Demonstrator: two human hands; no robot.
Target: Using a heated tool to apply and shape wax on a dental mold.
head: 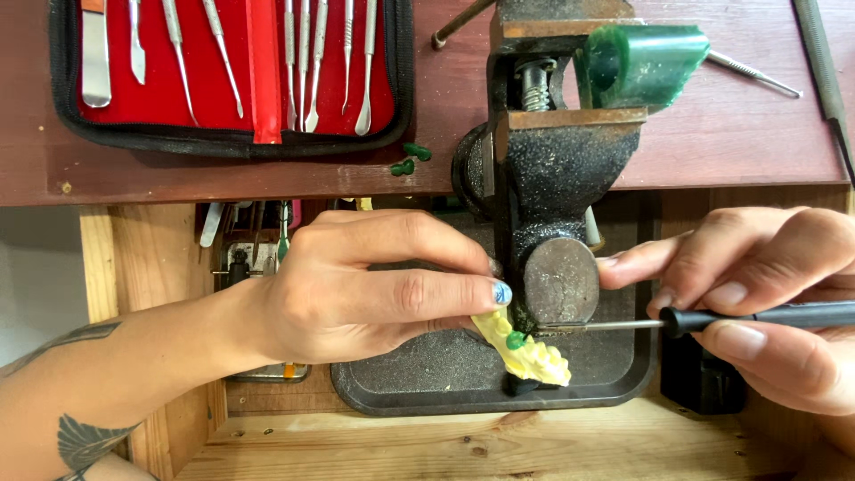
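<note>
Left hand (356,285) fingers pinch our yellow dental cast (525,352); right hand (757,294) fingers clamp the wax tool (712,318), tip at a green wax blob (516,340); waxing barely begun

Hands working on a yellow tooth model below a vise

The left hand (356,285) holds the yellow tooth model (524,353); the right hand (766,294) grips a black-handled tool (712,318), its tip touching the model's green blob (516,340) beside the black vise (552,169).

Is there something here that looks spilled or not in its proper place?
Yes: two small green wax crumbs lie loose on the dark red wooden bench top, just below the red-lined zip case of metal carving tools. Nothing else stands out.
</note>
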